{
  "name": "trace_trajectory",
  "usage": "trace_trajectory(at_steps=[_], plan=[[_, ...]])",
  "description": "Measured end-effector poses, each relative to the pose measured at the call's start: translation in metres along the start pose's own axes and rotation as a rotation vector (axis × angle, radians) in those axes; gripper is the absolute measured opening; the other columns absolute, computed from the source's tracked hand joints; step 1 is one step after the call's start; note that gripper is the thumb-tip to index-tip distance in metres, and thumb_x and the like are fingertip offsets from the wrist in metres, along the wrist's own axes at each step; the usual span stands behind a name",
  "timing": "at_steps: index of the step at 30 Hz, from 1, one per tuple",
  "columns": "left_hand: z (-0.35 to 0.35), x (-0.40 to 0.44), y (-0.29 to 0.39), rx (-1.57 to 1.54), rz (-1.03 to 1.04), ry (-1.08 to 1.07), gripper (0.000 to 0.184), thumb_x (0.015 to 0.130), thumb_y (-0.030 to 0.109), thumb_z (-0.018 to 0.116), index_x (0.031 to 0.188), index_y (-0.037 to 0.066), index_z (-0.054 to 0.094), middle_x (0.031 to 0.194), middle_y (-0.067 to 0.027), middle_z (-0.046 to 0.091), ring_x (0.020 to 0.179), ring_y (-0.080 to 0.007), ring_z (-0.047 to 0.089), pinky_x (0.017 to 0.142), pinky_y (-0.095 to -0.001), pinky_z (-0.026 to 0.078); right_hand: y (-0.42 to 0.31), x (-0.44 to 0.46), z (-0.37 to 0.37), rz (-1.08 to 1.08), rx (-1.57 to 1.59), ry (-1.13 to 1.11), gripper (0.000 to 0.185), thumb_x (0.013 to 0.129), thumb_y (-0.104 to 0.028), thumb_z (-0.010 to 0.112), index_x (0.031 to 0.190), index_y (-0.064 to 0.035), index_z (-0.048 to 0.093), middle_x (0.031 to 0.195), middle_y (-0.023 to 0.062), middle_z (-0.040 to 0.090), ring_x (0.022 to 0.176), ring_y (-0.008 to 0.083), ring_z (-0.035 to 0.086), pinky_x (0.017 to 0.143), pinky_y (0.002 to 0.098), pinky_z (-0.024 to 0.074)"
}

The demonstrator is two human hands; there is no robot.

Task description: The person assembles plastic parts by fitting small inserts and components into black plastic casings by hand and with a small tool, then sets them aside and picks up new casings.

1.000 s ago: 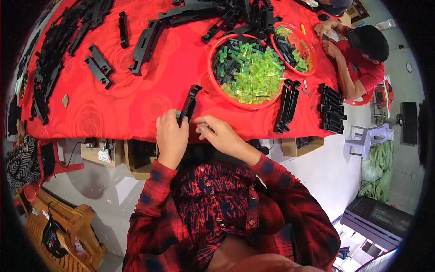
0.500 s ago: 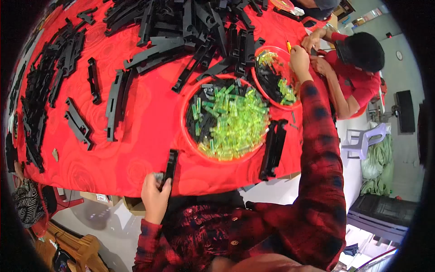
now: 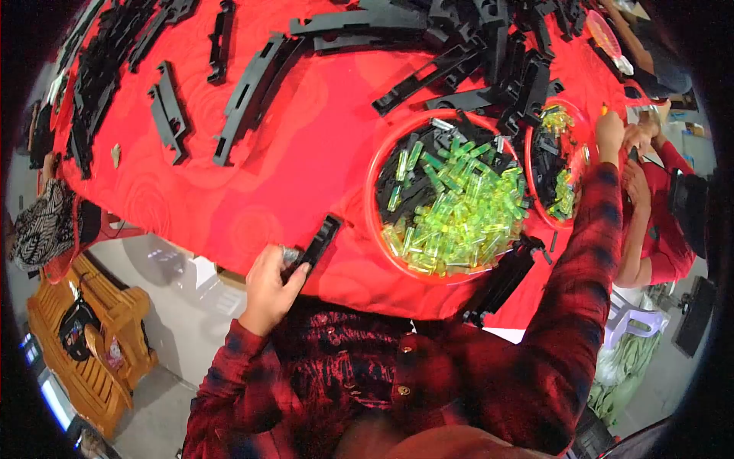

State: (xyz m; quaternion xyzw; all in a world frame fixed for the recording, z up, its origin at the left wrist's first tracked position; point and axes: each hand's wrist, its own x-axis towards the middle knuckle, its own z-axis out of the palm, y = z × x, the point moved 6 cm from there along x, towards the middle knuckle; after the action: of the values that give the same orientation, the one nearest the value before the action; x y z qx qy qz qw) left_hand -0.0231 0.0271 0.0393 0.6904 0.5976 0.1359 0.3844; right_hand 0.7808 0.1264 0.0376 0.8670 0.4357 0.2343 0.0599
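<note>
My left hand (image 3: 273, 289) is closed around a black plastic part (image 3: 322, 239) at the table's front edge. A small greyish, clear-looking piece (image 3: 290, 255) shows beside its fingers; I cannot make out its kind. My right arm reaches out across the right side. My right hand (image 3: 609, 138) is closed, with the end of a thin yellow stick-like tool (image 3: 604, 110) at its fingertips. Between the hands stands a large red basin (image 3: 371, 200) of clear green-yellow plastic pieces (image 3: 451, 222) and black pieces. Beside the right hand, a smaller red basin (image 3: 533, 189) holds similar pieces.
Long black plastic parts (image 3: 501, 283) lie right of the large basin. More black parts (image 3: 256, 99) are spread and piled on the red tablecloth (image 3: 306, 145). A person in red (image 3: 664, 229) works at the right; another person's patterned sleeve (image 3: 46, 222) shows at the left.
The view has swung, so the table and basins appear farther right. My left hand still holds the black part, now tilted more to the right. My right hand stays beside the smaller basin.
</note>
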Motion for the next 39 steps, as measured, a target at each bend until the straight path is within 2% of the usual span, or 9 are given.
trace_trajectory(at_steps=[4,6,7,9,13,15,16,21,39], plan=[[-0.001,0.0,0.008,-0.005,0.064,0.011,0.023,0.081,0.017,0.071,0.097,0.005,0.059,0.085,-0.0127,0.059,0.08,-0.0315,0.06,0.07,-0.0413,0.048,0.001,0.003,-0.027,-0.215,-0.171,0.075,0.036,0.091,-0.029,0.052,0.091,0.0059,0.062,0.088,0.0296,0.068,0.084,0.0425,0.069,0.07,0.0527,0.0555],[-0.004,-0.002,0.009,-0.008,0.09,-0.01,0.024,0.082,0.018,0.069,0.099,0.004,0.058,0.088,-0.0132,0.06,0.085,-0.0323,0.061,0.073,-0.0422,0.049,-0.057,-0.052,-0.127,-0.153,0.234,0.007,0.034,0.093,-0.027,0.049,0.104,0.0039,0.058,0.089,0.0343,0.064,0.086,0.0476,0.065,0.071,0.0535,0.0514],[-0.004,-0.002,0.006,-0.013,0.094,-0.019,0.026,0.082,0.021,0.069,0.099,0.004,0.058,0.087,-0.013,0.06,0.084,-0.0325,0.061,0.073,-0.0422,0.048,-0.046,-0.056,-0.103,-0.553,0.163,0.202,0.034,0.095,-0.027,0.047,0.111,0.0022,0.056,0.092,0.034,0.062,0.086,0.048,0.063,0.072,0.0531,0.0492],[-0.008,-0.005,0.006,-0.041,0.154,0.008,0.03,0.082,0.025,0.069,0.1,0.004,0.06,0.086,-0.0126,0.059,0.083,-0.0321,0.06,0.073,-0.0422,0.047,-0.126,-0.143,-0.213,-0.231,0.525,-0.11,0.033,0.1,-0.023,0.045,0.121,0.0009,0.053,0.097,0.0233,0.065,0.084,0.033,0.065,0.069,0.0453,0.0477],[-0.007,-0.018,0.001,-0.122,0.191,0.023,0.026,0.083,0.019,0.069,0.101,0.002,0.06,0.086,-0.0132,0.058,0.084,-0.0313,0.059,0.073,-0.0407,0.048,-0.226,-0.279,-0.33,-0.623,0.817,-0.118,0.03,0.1,-0.02,0.055,0.123,-0.002,0.053,0.105,0.0161,0.064,0.094,0.0252,0.063,0.085,0.0341,0.0486],[-0.01,-0.024,-0.002,-0.179,0.201,0.058,0.025,0.083,0.016,0.068,0.101,0.002,0.061,0.086,-0.0133,0.058,0.084,-0.0309,0.059,0.073,-0.0403,0.048,-0.253,-0.324,-0.351,-0.543,0.923,-0.412,0.025,0.099,-0.02,0.056,0.118,-0.0041,0.055,0.102,0.0174,0.065,0.086,0.0279,0.065,0.078,0.0348,0.0502],[-0.011,-0.026,-0.004,-0.183,0.204,0.062,0.023,0.082,0.014,0.068,0.101,0.001,0.061,0.086,-0.0136,0.058,0.084,-0.0311,0.059,0.073,-0.0404,0.048,-0.265,-0.342,-0.357,-0.472,0.922,-0.571,0.021,0.097,-0.019,0.057,0.114,-0.0053,0.057,0.096,0.0186,0.065,0.081,0.0297,0.066,0.073,0.0361,0.051],[-0.008,-0.022,-0.013,-0.182,0.207,0.102,0.02,0.081,0.012,0.066,0.097,0.001,0.06,0.086,-0.0145,0.06,0.085,-0.032,0.06,0.073,-0.0414,0.048,-0.322,-0.386,-0.379,-0.856,0.957,-0.475,0.016,0.095,-0.02,0.058,0.103,-0.0062,0.061,0.085,0.0194,0.065,0.079,0.0407,0.063,0.067,0.0464,0.0503],[-0.007,-0.013,-0.02,-0.177,0.155,0.053,0.025,0.08,0.018,0.072,0.089,0.002,0.057,0.083,-0.0132,0.06,0.075,-0.0281,0.062,0.066,-0.0383,0.047,-0.384,-0.382,-0.376,-1.087,0.732,-0.39,0.027,0.091,-0.027,0.061,0.08,-0.0034,0.067,0.073,0.0186,0.065,0.07,0.0384,0.065,0.062,0.0481,0.0518]])
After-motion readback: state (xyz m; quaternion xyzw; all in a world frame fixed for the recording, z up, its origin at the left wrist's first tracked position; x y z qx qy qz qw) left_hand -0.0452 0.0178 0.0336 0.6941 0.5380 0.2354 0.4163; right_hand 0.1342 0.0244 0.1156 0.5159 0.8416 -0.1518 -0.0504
